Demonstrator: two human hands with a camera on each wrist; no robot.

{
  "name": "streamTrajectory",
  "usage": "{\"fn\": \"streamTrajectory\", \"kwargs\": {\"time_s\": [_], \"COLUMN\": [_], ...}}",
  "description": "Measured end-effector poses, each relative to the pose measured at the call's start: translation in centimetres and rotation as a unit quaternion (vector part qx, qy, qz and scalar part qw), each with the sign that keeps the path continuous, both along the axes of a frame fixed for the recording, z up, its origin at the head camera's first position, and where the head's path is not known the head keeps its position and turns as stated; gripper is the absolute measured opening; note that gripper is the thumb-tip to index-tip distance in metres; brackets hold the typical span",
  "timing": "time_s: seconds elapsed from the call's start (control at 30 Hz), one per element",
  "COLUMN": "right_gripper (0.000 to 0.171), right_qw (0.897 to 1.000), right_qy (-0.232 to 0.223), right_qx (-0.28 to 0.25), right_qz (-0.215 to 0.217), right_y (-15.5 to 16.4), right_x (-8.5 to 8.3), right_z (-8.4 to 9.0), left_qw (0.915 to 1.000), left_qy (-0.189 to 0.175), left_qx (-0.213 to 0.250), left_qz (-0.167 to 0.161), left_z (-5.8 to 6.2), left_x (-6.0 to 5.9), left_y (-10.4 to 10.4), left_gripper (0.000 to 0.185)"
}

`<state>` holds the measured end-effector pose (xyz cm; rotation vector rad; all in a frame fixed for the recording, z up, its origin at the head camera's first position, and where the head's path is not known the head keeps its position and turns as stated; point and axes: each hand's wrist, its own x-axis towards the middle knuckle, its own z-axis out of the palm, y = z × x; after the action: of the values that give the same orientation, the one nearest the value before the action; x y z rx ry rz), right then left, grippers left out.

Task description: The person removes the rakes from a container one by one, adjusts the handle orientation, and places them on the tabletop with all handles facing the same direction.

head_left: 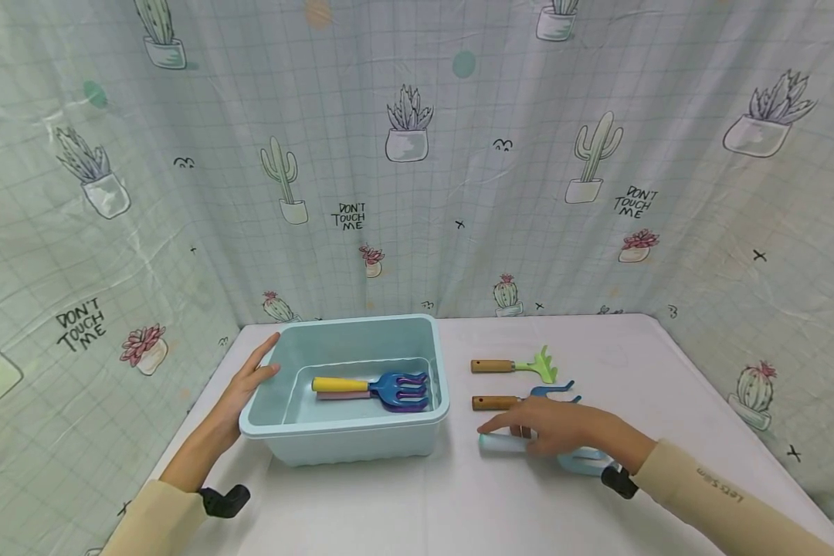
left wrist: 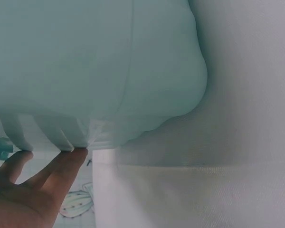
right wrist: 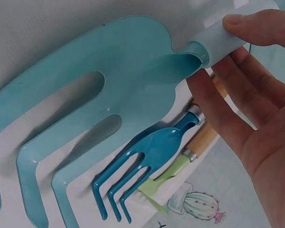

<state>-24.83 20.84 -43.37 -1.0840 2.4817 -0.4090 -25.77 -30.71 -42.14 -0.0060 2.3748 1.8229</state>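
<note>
A pale blue plastic basin (head_left: 347,440) stands at the left of the table. My left hand (head_left: 239,394) holds its left rim; in the left wrist view the fingers (left wrist: 61,173) touch the basin (left wrist: 109,61), with the thumb hidden. Inside lie a yellow-handled blue hand rake (head_left: 368,385) and, partly beneath it, one with a pink handle (head_left: 344,395). To the right, my right hand (head_left: 563,425) pinches the light blue handle of a hand rake (right wrist: 133,61) between thumb and fingers. Its bent tines point away from the basin.
Beyond the right hand lie a wooden-handled blue hand rake (head_left: 496,402) and a wooden-handled green hand rake (head_left: 493,366), roughly parallel. A cactus-printed curtain (head_left: 459,193) hangs around the back and sides of the white table (head_left: 389,510).
</note>
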Motion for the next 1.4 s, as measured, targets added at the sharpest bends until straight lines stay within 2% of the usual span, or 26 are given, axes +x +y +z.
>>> {"fn": "streamTrajectory", "kwargs": {"time_s": [0.47,0.77,1.4], "right_gripper": [0.078,0.078,0.078], "right_qw": [0.999,0.999,0.998], "right_qy": [0.026,0.029,0.023], "right_qx": [0.024,0.039,0.058], "right_qz": [0.01,-0.001,-0.007], "right_y": [-0.2,-0.4,-0.7], "right_x": [0.1,0.0,0.2], "right_z": [-0.7,-1.3,-0.5], "left_qw": [1.0,1.0,0.9999], "left_qy": [0.002,-0.001,0.003], "left_qx": [0.0,-0.002,0.007], "left_qz": [-0.005,-0.002,-0.007], "left_z": [0.0,0.0,-0.1], "left_x": [0.0,-0.1,-0.1], "left_y": [-0.1,0.0,-0.2], "left_gripper": [0.068,0.069,0.068]}}
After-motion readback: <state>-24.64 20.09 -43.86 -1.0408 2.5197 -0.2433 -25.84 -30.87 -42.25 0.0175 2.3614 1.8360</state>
